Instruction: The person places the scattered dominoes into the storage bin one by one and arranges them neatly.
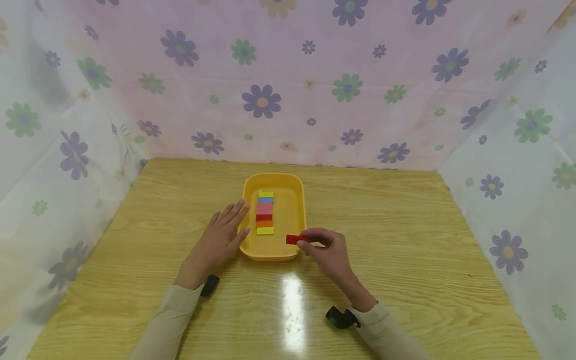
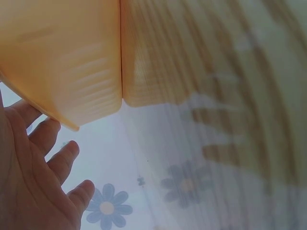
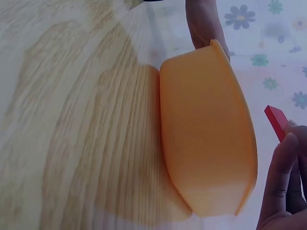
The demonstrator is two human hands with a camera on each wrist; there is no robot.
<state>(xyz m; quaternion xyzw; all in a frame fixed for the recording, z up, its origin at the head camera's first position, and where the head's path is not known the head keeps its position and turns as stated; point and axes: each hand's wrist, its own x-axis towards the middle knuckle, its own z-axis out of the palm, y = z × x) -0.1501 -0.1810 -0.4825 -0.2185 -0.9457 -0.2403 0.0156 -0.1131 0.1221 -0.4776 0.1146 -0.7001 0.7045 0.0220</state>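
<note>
A red block [image 1: 294, 239] is pinched between thumb and fingers of my right hand [image 1: 328, 252], above the near right part of the yellow tray [image 1: 288, 252]. The right wrist view shows the same red block [image 3: 276, 121] held higher than the tray's rim. My left hand [image 1: 220, 237] rests with spread, straight fingers on the tray's left rim. Inside the tray lies a column of coloured blocks: yellow [image 1: 266, 194], blue [image 1: 265, 200], pink [image 1: 264, 208], red [image 1: 264, 218], orange [image 1: 264, 224] and a nearer yellow one [image 1: 265, 231].
The tray stands on a wood-grain table [image 1: 382, 240]. Flower-patterned cloth [image 1: 310, 75] hangs behind the table and along both sides. Dark wrist cameras sit below each hand, the left one [image 1: 210, 286] and the right one [image 1: 341, 318].
</note>
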